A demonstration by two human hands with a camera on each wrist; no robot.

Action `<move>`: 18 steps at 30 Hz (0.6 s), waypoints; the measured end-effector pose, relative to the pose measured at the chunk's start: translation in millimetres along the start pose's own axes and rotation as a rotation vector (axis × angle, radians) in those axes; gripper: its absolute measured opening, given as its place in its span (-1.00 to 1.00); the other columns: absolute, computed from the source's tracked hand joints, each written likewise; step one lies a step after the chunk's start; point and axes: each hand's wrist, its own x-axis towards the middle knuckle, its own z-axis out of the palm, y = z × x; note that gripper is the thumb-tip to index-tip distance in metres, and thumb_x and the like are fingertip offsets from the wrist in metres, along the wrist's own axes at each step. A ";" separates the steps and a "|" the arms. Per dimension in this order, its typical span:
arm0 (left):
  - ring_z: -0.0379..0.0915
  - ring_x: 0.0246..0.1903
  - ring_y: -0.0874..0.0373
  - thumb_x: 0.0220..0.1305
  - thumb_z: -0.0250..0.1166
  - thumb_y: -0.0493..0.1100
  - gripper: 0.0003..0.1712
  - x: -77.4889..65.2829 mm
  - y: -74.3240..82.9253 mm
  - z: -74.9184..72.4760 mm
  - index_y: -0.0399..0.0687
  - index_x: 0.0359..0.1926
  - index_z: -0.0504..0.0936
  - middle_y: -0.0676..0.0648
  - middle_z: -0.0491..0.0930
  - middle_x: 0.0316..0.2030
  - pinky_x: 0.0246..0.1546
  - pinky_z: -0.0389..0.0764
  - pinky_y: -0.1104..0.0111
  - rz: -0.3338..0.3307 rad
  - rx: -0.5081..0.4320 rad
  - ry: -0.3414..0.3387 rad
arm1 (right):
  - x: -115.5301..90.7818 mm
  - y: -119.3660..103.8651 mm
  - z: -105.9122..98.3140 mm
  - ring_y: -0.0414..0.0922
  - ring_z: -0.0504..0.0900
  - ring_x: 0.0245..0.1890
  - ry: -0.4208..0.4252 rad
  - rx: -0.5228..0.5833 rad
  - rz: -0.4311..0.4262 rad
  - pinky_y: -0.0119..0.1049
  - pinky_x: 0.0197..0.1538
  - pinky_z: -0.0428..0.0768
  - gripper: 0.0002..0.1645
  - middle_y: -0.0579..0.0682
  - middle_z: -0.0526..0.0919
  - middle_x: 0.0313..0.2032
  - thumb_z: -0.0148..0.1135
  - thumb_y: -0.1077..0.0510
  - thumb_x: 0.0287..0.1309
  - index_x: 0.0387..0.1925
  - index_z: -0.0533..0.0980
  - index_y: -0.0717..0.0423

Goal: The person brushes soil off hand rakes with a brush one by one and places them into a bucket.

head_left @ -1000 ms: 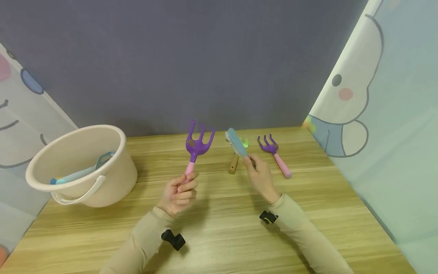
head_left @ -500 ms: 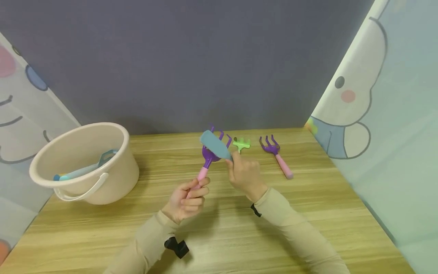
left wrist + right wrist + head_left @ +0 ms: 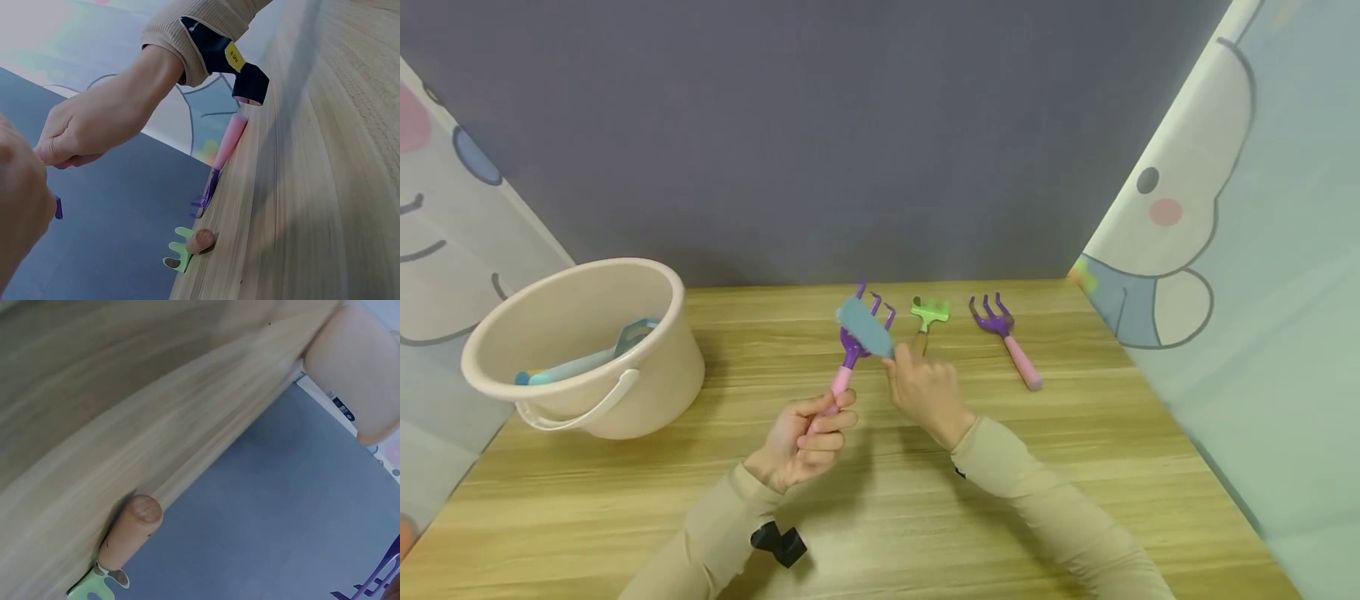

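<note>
My left hand (image 3: 805,442) grips the pink handle of a toy hand rake (image 3: 842,379) with purple tines, raised over the table. My right hand (image 3: 928,392) holds a blue brush (image 3: 867,327) by its handle. The brush head lies across the purple rake head in the head view, its back facing up and its bristles hidden. In the left wrist view the right hand (image 3: 94,125) appears beyond the left hand (image 3: 19,200), at the left edge. Purple tines (image 3: 375,575) show at the right wrist view's lower right corner.
A beige bucket (image 3: 655,392) stands on the left with a light blue tool (image 3: 576,367) inside. Behind the right hand lie a small green rake (image 3: 931,312) with a wooden handle and a second purple-and-pink rake (image 3: 1021,362). A dark panel (image 3: 880,142) rises at the table's back edge.
My right hand has brought the brush leftward and turned it over onto the rake head. The left hand has shifted the rake slightly right and tipped its tines lower.
</note>
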 end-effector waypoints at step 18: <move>-0.08 -0.76 0.36 0.45 -0.28 -0.09 -0.72 -0.2 -1.1 -5.8 -0.10 -0.23 0.33 0.13 -0.08 -0.62 -0.78 0.05 0.65 0.062 -0.026 0.121 | -13.4 -4.2 6.7 -0.32 -0.02 -0.87 0.002 -0.138 -0.097 -0.48 -0.84 -0.03 -0.51 -0.16 0.14 -0.81 -0.48 0.00 0.40 -0.55 0.25 0.10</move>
